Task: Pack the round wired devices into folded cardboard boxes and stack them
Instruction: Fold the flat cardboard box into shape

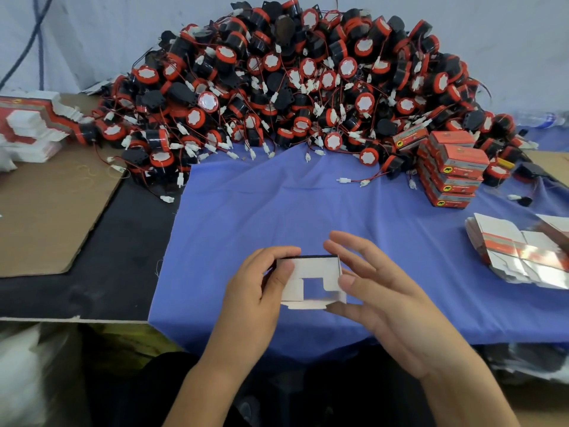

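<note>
- My left hand [255, 291] pinches the half-folded cardboard box [312, 282] over the worktop [369, 217].
- My right hand [385, 291], fingers spread loosely, touches its right edge.

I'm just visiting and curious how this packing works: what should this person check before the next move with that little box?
1. Grip on the cardboard box: left hand holds its left side, ok.
2. Right hand: straight fingers touch the right side, ok.
3. Flaps closed: blue cloth shows through a gap, not ok.
4. Device inside: none seen, not ok.
5. Supply: pile of round wired devices lies behind, ok.
6. Stack of packed boxes steady: cannot tell.
</note>
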Demonstrator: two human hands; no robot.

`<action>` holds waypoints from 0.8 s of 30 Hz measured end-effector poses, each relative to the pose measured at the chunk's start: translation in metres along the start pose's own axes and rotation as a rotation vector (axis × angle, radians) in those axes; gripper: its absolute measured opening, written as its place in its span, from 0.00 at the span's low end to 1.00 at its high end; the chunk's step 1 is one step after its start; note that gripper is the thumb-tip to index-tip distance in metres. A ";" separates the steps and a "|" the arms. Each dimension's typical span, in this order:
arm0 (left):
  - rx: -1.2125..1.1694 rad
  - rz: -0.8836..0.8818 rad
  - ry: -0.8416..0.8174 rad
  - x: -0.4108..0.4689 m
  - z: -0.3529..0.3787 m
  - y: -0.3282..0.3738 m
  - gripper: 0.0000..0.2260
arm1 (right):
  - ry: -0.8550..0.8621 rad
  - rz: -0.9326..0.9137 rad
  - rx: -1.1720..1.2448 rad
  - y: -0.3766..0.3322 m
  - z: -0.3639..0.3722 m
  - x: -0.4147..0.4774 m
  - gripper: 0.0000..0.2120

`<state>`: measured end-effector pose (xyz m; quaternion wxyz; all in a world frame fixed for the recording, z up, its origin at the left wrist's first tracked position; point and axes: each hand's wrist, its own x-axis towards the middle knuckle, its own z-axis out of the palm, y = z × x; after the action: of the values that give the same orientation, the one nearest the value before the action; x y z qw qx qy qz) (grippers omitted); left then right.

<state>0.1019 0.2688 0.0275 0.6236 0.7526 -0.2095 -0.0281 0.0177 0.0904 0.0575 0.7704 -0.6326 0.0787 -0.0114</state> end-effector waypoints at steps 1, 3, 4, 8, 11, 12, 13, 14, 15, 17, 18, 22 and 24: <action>-0.002 0.009 -0.005 0.000 -0.001 0.001 0.07 | -0.011 -0.005 -0.023 0.002 -0.002 0.000 0.28; -0.027 0.016 -0.014 -0.002 -0.003 0.004 0.08 | 0.010 -0.016 -0.052 0.006 0.000 0.001 0.26; -0.041 0.020 -0.025 -0.003 -0.004 0.005 0.07 | 0.043 -0.018 -0.047 0.007 0.002 0.001 0.24; 0.161 0.141 -0.008 -0.006 -0.003 0.008 0.02 | 0.204 -0.061 -0.070 0.010 0.013 0.004 0.19; 0.232 0.175 0.021 -0.009 -0.001 0.009 0.04 | 0.271 -0.065 -0.111 0.014 0.019 0.005 0.18; 0.236 0.176 0.023 -0.009 -0.001 0.008 0.03 | 0.266 -0.073 -0.130 0.014 0.019 0.004 0.17; 0.229 0.176 0.029 -0.009 -0.001 0.007 0.02 | 0.255 -0.085 -0.155 0.014 0.019 0.004 0.16; 0.210 0.167 0.032 -0.008 -0.002 0.007 0.02 | 0.239 -0.099 -0.177 0.014 0.019 0.003 0.15; 0.183 0.148 0.038 -0.008 -0.004 0.008 0.04 | 0.216 -0.107 -0.182 0.013 0.018 0.003 0.14; 0.122 0.104 0.053 -0.007 -0.007 0.008 0.07 | 0.161 -0.104 -0.133 0.011 0.014 0.002 0.12; 0.108 0.088 0.052 -0.007 -0.008 0.008 0.06 | 0.135 -0.099 -0.097 0.011 0.011 0.001 0.12; 0.194 0.106 -0.136 -0.012 -0.008 0.015 0.13 | 0.075 -0.105 -0.021 0.014 0.003 0.000 0.05; 0.178 0.053 -0.227 -0.012 -0.007 0.021 0.12 | 0.096 -0.113 -0.043 0.016 0.004 -0.001 0.07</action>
<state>0.0867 0.2763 0.0464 0.5273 0.7911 -0.3002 -0.0779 0.0164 0.0979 0.0429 0.7501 -0.6512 0.0799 -0.0834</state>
